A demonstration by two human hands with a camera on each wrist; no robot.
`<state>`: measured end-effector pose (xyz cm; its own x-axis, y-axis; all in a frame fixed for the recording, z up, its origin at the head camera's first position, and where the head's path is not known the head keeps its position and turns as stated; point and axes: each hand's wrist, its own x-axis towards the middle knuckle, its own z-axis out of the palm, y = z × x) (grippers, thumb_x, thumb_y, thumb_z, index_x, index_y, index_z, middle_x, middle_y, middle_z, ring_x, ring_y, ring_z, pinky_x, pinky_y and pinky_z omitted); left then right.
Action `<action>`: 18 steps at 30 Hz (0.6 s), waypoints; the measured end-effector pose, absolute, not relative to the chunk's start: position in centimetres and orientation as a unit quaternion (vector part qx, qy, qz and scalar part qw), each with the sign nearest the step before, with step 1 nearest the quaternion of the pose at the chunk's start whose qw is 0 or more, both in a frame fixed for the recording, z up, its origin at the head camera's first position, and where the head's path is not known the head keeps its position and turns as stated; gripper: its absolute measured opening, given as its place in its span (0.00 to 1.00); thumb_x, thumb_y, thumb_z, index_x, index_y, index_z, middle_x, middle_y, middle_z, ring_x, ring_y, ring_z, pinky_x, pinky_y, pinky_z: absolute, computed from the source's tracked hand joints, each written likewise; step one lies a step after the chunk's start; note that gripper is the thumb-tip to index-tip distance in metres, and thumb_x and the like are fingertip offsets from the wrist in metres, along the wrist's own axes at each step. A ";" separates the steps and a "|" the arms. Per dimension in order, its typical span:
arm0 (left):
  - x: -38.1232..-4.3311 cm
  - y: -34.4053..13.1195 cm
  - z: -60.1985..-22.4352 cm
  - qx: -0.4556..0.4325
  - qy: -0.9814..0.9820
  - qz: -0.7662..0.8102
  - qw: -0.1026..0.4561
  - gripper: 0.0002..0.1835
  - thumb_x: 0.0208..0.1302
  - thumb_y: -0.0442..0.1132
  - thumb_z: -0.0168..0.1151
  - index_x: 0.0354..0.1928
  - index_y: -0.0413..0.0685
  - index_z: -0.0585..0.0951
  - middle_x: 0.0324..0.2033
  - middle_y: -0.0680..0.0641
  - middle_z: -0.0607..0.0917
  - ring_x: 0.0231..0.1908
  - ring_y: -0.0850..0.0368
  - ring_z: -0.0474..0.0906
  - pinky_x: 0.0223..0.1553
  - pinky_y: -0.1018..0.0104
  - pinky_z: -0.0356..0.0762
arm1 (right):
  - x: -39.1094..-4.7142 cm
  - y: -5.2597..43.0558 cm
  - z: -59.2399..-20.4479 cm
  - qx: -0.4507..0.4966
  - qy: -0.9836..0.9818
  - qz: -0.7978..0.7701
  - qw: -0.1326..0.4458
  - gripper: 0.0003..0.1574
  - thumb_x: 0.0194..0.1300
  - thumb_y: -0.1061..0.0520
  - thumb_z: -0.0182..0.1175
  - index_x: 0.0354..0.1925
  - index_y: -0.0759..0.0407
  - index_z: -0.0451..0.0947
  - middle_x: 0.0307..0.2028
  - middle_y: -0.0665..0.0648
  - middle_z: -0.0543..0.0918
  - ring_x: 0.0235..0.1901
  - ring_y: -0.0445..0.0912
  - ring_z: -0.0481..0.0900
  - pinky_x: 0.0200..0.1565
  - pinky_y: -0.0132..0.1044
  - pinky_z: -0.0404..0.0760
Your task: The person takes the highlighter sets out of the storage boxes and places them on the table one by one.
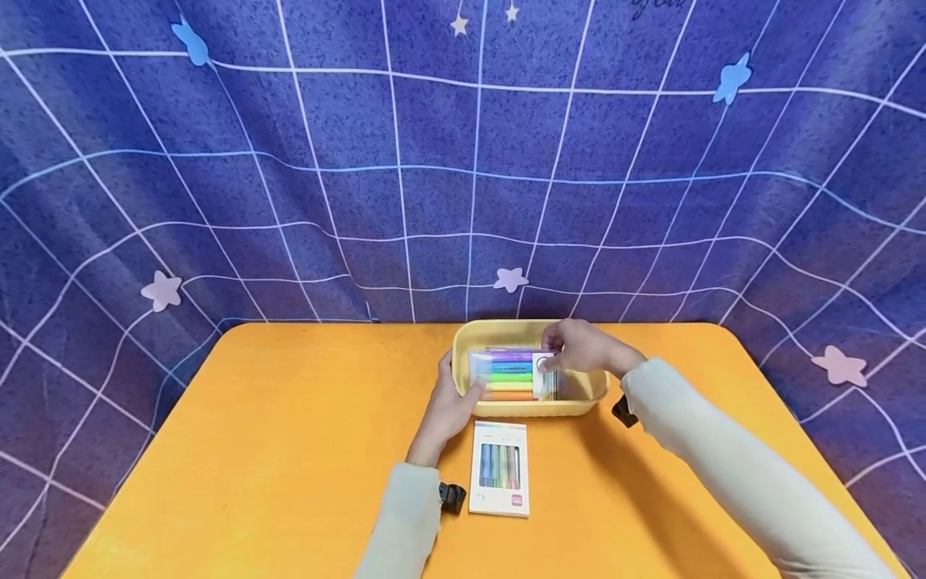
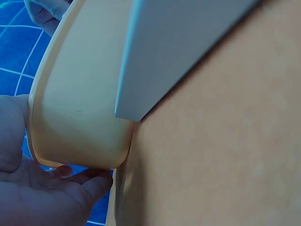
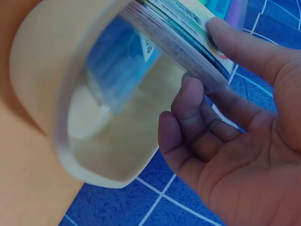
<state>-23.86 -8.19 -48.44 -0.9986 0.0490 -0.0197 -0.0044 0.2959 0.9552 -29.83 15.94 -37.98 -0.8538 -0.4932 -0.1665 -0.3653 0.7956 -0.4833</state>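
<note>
A pale yellow plastic bin [image 1: 535, 408] stands near the table's back edge. My left hand [image 1: 450, 406] holds its left end, thumb over the rim and fingers outside, as the left wrist view also shows at the bin wall [image 2: 80, 113]. Over the bin's opening is a clear pack of coloured markers [image 1: 506, 374] in purple, blue, green, yellow and orange. The right hand [image 1: 582, 347] pinches the pack's right end, where a printed label [image 3: 188, 37] shows, between thumb and fingers. Beneath it, inside the bin, lies a blue package [image 3: 120, 61], partly hidden.
In front of the bin a white box of pens [image 1: 499, 503] with a window lies flat on the orange table [image 1: 289, 450]. A blue curtain [image 1: 434, 193] with a line grid and stars hangs right behind the table.
</note>
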 end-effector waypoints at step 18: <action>-23.7 -8.1 -48.2 0.015 0.799 0.600 0.021 0.42 0.73 0.43 0.58 0.79 0.49 0.46 0.66 0.29 0.72 0.68 0.36 0.70 0.71 0.39 0.63 | -28.6 16.2 -37.6 -0.327 0.920 -0.181 0.119 0.09 0.63 0.57 0.69 0.28 0.58 0.81 0.21 0.49 0.73 0.23 0.38 0.66 0.29 0.31 0.67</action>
